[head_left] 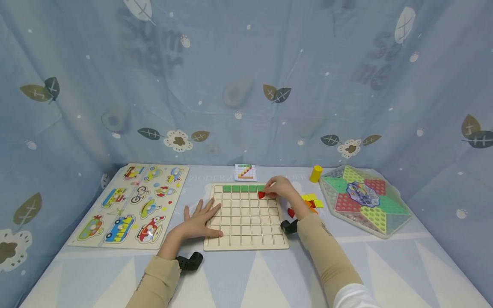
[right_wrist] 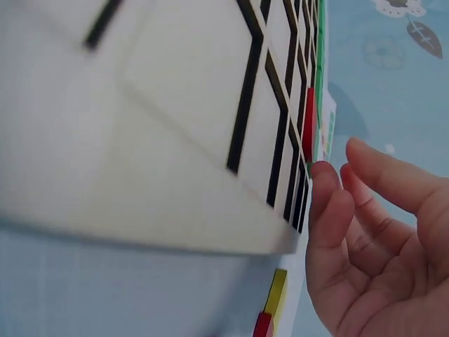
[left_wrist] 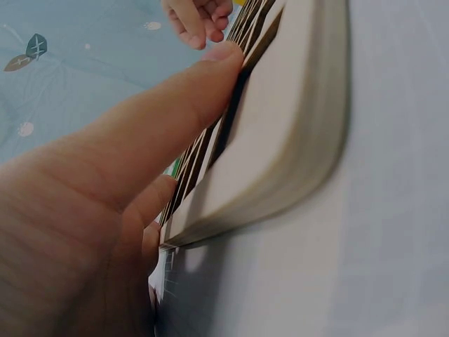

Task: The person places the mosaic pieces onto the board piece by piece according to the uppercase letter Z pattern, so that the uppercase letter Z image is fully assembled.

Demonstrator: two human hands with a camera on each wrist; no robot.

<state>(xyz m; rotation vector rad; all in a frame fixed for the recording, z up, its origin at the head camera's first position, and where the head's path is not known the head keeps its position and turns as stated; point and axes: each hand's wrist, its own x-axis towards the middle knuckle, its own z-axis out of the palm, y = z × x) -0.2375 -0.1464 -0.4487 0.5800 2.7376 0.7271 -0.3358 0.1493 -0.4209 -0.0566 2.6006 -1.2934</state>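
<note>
A wooden grid board lies in the middle of the table, with green tiles filling most of its far row. My left hand rests flat and spread on the board's left edge, and its thumb lies along the rim. My right hand reaches over the far right corner. Its loosely curled fingertips touch a red tile that sits in the second row, just below the green ones.
Loose yellow, orange and red tiles lie to the right of the board. A pattern card sits behind it and a yellow cylinder at the back right. A star-shaped checkers board is far right, a vehicle puzzle left.
</note>
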